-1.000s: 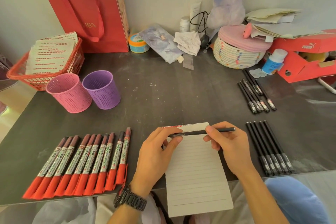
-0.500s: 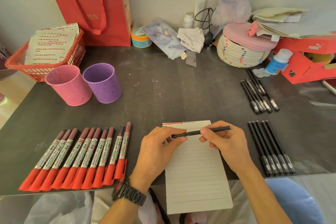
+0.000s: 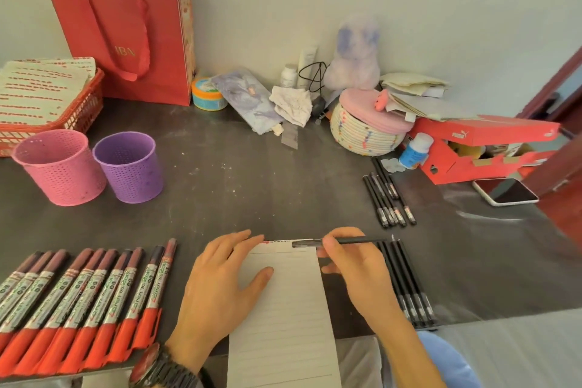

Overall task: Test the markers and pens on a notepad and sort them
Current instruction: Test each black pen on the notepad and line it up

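1. The left hand (image 3: 220,287) lies flat on the upper left part of the notepad (image 3: 283,309). Its fingers (image 3: 242,238) are straight and spread, holding nothing, and the thumb rests on the lined page.
2. The right hand (image 3: 356,274) holds a black pen (image 3: 359,241), pinched between the thumb and fingers. The pen lies almost level across the top right corner of the notepad, with its left end over the pad's header.
3. The notepad sits at the near edge of the table (image 3: 252,192), and its lower part juts out past that edge.
4. A row of red markers (image 3: 85,302) lies side by side to the left of the notepad.
5. A group of black pens (image 3: 409,287) lies just right of the right hand, partly hidden by it.
6. A second group of pens (image 3: 389,198) lies farther back on the right.
7. A pink cup (image 3: 59,167) and a purple cup (image 3: 129,167) stand upright, just beside each other, at the far left.
8. A phone (image 3: 505,190) lies at the table's right side, near a red shoe box (image 3: 491,142).
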`<control>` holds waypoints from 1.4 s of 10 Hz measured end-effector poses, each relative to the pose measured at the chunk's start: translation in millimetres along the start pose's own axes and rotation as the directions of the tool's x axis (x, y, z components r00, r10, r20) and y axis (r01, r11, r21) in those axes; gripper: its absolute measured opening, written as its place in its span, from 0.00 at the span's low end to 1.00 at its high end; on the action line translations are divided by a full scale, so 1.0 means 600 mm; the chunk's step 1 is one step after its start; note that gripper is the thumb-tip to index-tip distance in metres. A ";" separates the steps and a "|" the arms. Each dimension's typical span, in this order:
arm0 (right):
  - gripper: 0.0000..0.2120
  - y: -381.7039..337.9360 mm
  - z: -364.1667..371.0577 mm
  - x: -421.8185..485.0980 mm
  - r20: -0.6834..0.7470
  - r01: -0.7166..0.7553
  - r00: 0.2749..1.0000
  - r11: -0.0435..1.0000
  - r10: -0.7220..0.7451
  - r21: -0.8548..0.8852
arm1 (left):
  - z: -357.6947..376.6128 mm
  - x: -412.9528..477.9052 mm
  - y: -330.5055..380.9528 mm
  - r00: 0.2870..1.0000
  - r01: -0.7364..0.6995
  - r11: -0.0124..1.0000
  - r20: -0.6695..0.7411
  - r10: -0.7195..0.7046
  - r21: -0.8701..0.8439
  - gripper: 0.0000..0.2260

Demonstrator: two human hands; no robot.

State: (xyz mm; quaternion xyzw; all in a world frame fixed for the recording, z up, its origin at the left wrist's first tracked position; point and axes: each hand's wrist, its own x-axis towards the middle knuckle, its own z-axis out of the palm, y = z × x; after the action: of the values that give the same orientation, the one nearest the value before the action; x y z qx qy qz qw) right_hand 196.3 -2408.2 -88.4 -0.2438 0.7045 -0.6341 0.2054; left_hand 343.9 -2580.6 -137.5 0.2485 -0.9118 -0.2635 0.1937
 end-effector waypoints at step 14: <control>0.05 0.012 -0.296 0.006 -0.145 -0.332 0.911 0.478 0.386 -0.813 | -0.001 0.003 0.006 0.996 0.040 0.993 0.073 -0.048 0.114 0.18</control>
State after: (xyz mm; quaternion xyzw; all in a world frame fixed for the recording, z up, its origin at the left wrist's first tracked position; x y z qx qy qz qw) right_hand 86.6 -2268.7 -75.5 -0.1765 0.9459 -0.1662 0.2157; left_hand 341.7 -2579.0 -134.2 0.2688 -0.9262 -0.2250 0.1386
